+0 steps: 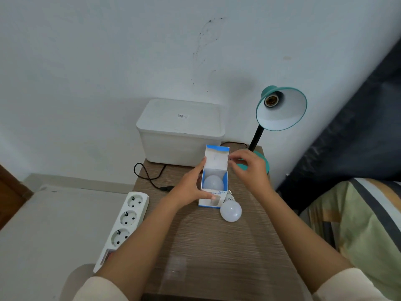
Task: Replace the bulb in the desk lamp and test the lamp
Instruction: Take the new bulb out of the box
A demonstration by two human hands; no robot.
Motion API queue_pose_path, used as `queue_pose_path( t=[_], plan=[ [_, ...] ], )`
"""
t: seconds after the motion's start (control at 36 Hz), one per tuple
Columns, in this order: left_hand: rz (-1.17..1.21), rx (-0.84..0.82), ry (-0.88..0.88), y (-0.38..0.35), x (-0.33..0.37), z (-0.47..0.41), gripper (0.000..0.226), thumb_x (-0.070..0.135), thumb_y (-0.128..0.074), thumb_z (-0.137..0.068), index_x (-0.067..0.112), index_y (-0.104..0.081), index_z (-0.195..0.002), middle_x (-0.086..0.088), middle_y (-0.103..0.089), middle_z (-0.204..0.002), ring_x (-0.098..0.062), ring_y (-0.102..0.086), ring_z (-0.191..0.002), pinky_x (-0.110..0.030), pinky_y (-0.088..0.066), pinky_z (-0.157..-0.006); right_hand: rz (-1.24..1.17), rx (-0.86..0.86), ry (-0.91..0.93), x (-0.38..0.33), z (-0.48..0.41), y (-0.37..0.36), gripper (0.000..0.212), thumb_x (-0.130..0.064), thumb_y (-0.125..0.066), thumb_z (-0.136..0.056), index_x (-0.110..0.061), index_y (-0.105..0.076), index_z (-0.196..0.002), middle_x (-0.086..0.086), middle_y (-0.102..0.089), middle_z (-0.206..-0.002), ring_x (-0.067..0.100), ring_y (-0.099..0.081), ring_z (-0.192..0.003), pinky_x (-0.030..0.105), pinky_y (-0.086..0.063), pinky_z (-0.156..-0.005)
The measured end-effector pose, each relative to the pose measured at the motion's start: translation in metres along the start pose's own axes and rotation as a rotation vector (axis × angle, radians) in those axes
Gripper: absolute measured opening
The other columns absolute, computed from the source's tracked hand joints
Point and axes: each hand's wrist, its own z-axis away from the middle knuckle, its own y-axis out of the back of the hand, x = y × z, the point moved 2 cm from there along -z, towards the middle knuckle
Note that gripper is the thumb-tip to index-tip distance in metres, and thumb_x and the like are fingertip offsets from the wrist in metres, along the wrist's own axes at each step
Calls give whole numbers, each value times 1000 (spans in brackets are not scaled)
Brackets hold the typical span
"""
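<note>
Small blue-and-white cardboard box (217, 159) stands mid-worktop on the wood-grain worktop (217, 246), top flap open and upright. Left hand (191, 185) grip: closed round the box, thumb on the near face, fingers up its left side. White globe bulb (213, 183) sits inside the box. Right hand (251, 168): fingers curled, tips at the flap's right edge; cannot tell whether they pinch it. Second white bulb (231, 210) lies just beside the box's near right corner. Teal desk lamp (282, 109) stands far right, socket (270, 101) open to view. White lidded plastic tub (180, 131) far; white power strip (128, 216) left.
</note>
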Motion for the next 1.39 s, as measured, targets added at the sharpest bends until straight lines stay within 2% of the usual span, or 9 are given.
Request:
queue_pose_path(
  t=[0.17,0.42,0.53,0.58,0.72,0.97,1.11,1.28,1.39],
  plan=[
    [-24,2,15,-1,2,1,121,23,-88,-61,34,-5,-148,5,-36,-148,-6,-41,-126,-34,-43,-104,114,-502,-43,-5,9,-18,33,-19,-72,-78,-11,-66,-110,4,-64,-108,11,-60,-94,22,-52,-88],
    [-49,15,19,-2,5,3,120,23,-86,-64,30,-2,-149,4,-28,-153,-10,-35,-132,-26,-38,-99,345,-749,-63,-17,-4,-27,47,-27,-71,-78,-15,-57,-121,4,-60,-118,18,-57,-105,35,-50,-94],
    [-61,10,22,-2,5,3,121,24,-86,-63,31,-1,-149,3,-26,-153,-13,-35,-134,-32,-40,-104,418,-836,-58,-24,-6,-30,42,-23,-64,-83,-15,-56,-123,6,-65,-111,17,-57,-89,28,-48,-78],
    [-63,14,25,-2,4,3,122,25,-87,-62,32,-1,-149,3,-28,-153,-12,-36,-134,-32,-40,-105,418,-842,-60,-25,-7,-30,41,-23,-64,-82,-15,-57,-122,6,-65,-107,16,-56,-85,27,-47,-74],
    [-86,16,15,-3,5,3,120,23,-85,-64,29,-2,-149,5,-26,-153,-9,-32,-134,-24,-35,-102,352,-821,-81,-25,-7,-27,40,-21,-69,-78,-14,-62,-117,6,-67,-109,19,-61,-93,33,-54,-84],
    [-90,9,18,-3,6,7,120,27,-85,-64,29,-1,-149,8,-20,-155,-9,-25,-139,-30,-32,-108,268,-679,-97,-29,-9,-12,49,-23,-76,-71,-13,-63,-118,2,-67,-114,10,-56,-93,23,-49,-82],
    [-114,10,28,-3,7,7,120,30,-86,-63,28,-1,-149,6,-18,-157,-13,-23,-142,-39,-31,-113,175,-642,-137,-27,-2,-4,52,-27,-78,-68,-19,-61,-117,-1,-63,-115,13,-58,-100,31,-52,-89],
    [-114,9,41,-3,12,10,122,32,-86,-61,28,-2,-149,7,-17,-157,-13,-21,-142,-39,-29,-114,120,-536,-146,-24,13,-7,54,-31,-80,-66,-25,-57,-115,-5,-58,-117,11,-54,-100,29,-51,-85],
    [-65,24,54,-4,12,11,120,38,-88,-56,36,-10,-148,11,-29,-152,-9,-32,-137,-43,-37,-109,17,-415,-181,-19,17,3,46,-30,-77,-69,-22,-55,-108,-4,-56,-109,12,-55,-98,29,-52,-83]
  ],
)
